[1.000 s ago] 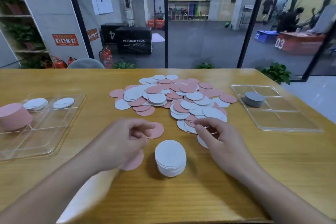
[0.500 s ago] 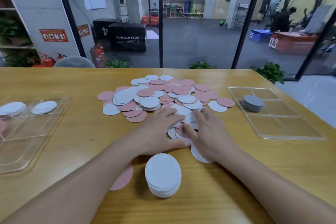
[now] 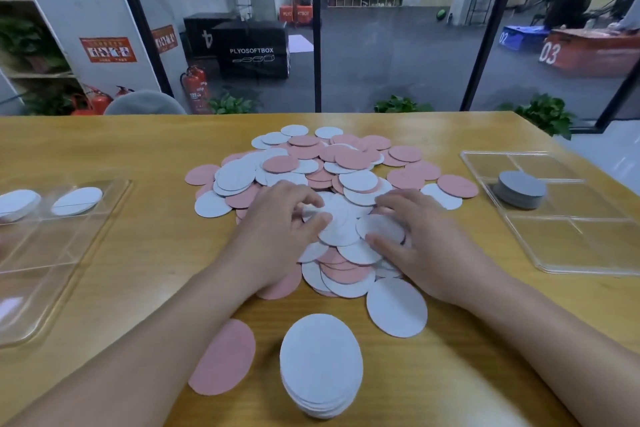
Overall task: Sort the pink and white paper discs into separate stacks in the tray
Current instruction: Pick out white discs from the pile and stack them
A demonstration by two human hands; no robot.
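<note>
Pink and white paper discs (image 3: 322,166) lie in a loose, overlapping pile at the middle of the wooden counter (image 3: 145,149), and I have both hands working at its near edge. My left hand (image 3: 277,236) rests on the pile with its fingers (image 3: 308,199) curled down onto a white disc (image 3: 332,215); I cannot tell whether they pinch it or only press on it. My right hand (image 3: 426,239) grips another white disc (image 3: 381,227), thumb on its near edge and fingers bent over its far edge. Nearer to me, apart from the pile, a stack of white discs (image 3: 320,364) stands on the counter. Just to its left a single pink disc (image 3: 223,357) lies flat, partly under my left forearm. A single white disc (image 3: 396,307) lies flat between the stack and my right wrist, its far edge touching the pile. At the left edge of view a clear compartmented tray (image 3: 52,274) holds white discs in its two far compartments: a low stack (image 3: 17,203) cut off by the frame edge and one disc (image 3: 78,199) beside it. On the right, a second clear tray (image 3: 568,239) holds a stack of grey discs (image 3: 521,189) in a far compartment.
</note>
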